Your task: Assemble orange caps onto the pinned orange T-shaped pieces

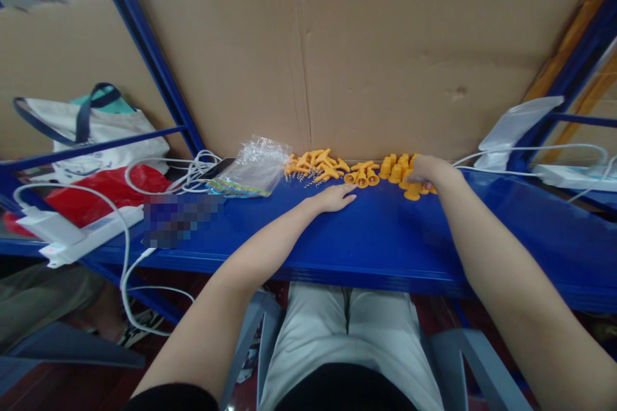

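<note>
My left hand (336, 198) rests on the blue table with its fingers stretched out, close in front of a few orange corkscrews (362, 176) whose bell-shaped ends face me. Left of these lies a loose heap of orange T-shaped corkscrew handles (318, 164) with metal spirals. My right hand (424, 170) reaches down among the orange bell-shaped pieces (396, 170) on the right. Some of those stand in a cluster beside it, and one (412, 192) lies just under it. Its fingers are mostly hidden, so any hold on a piece does not show.
Clear plastic bags (255, 170) lie left of the heap. Further left are white cables (202, 167), a power strip (91, 234), a red bag (113, 189) and a cloth bag (110, 135). Cardboard (385, 51) backs the blue table (376, 237); another white strip (578, 176) is at right.
</note>
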A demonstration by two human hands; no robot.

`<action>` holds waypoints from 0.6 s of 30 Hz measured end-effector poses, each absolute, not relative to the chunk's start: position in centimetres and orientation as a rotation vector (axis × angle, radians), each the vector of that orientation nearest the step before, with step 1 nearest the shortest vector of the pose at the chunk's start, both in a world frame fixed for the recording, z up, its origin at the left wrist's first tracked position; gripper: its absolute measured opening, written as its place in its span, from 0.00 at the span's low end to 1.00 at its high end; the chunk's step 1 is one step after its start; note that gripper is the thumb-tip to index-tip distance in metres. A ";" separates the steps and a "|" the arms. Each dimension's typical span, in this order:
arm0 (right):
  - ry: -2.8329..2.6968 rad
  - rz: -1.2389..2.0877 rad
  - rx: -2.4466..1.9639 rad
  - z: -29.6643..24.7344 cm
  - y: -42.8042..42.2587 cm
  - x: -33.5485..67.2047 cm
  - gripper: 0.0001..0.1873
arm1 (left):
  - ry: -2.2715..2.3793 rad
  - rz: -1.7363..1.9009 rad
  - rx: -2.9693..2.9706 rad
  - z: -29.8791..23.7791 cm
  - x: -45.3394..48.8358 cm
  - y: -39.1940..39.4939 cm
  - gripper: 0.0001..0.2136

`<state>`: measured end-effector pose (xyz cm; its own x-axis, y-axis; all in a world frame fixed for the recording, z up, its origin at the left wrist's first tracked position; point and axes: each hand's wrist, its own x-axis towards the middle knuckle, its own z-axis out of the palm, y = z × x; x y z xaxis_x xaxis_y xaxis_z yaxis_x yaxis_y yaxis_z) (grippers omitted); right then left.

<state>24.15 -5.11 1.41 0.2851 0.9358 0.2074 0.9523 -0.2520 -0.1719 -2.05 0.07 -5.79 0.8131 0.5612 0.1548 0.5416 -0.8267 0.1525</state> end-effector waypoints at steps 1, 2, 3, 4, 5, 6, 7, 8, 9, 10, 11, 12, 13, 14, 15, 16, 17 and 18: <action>-1.800 -0.010 -2.350 1.3 -5.0 24.0 0.14 | 0.885 0.294 2.892 -5.8 -2.0 0.1 0.25; -1.862 0.064 -2.393 1.2 -5.0 23.7 0.14 | 0.885 0.293 2.892 -5.8 -2.0 0.0 0.25; -1.911 0.141 -2.440 1.1 -5.0 23.3 0.13 | 0.884 0.293 2.892 -5.8 -2.0 0.0 0.25; -1.942 0.190 -2.450 1.1 -5.2 22.9 0.12 | 0.883 0.294 2.893 -5.8 -2.0 0.0 0.26; -1.958 0.226 -2.449 1.1 -5.4 22.3 0.11 | 0.881 0.296 2.893 -5.8 -2.0 0.0 0.26; -1.964 0.252 -2.444 1.1 -5.6 21.8 0.09 | 0.879 0.299 2.894 -5.7 -2.0 0.0 0.26; -1.966 0.271 -2.432 1.1 -5.8 21.3 0.07 | 0.877 0.301 2.894 -5.7 -2.0 0.0 0.26; -1.965 0.278 -2.409 1.0 -6.0 20.8 0.06 | 0.879 0.301 2.894 -5.7 -2.0 0.0 0.26; -1.963 0.281 -2.380 0.8 -6.1 20.4 0.06 | 0.883 0.299 2.893 -5.7 -2.0 -0.1 0.26; -1.965 0.287 -2.340 0.6 -6.2 20.2 0.07 | 0.890 0.294 2.890 -5.7 -2.0 -0.1 0.26; -1.973 0.298 -2.290 0.4 -6.2 20.0 0.08 | 0.899 0.289 2.886 -5.6 -1.9 -0.2 0.26; -1.990 0.315 -2.232 0.2 -6.2 20.0 0.09 | 0.907 0.284 2.882 -5.6 -1.9 -0.2 0.26; -2.014 0.335 -2.172 -0.1 -6.1 20.1 0.10 | 0.912 0.279 2.878 -5.5 -1.9 -0.3 0.26; -2.037 0.352 -2.115 -0.4 -6.0 20.2 0.12 | 0.915 0.277 2.875 -5.5 -1.9 -0.3 0.26; -2.056 0.371 -2.073 -0.6 -5.9 20.4 0.14 | 0.914 0.279 2.875 -5.5 -1.9 -0.3 0.26; -2.067 0.389 -2.050 -0.7 -5.8 20.6 0.16 | 0.909 0.287 2.878 -5.5 -1.9 -0.3 0.26; -2.069 0.405 -2.044 -0.8 -5.7 20.8 0.18 | 0.901 0.299 2.883 -5.5 -1.9 -0.4 0.25; -2.066 0.420 -2.051 -0.9 -5.6 20.9 0.19 | 0.892 0.316 2.890 -5.5 -1.9 -0.4 0.25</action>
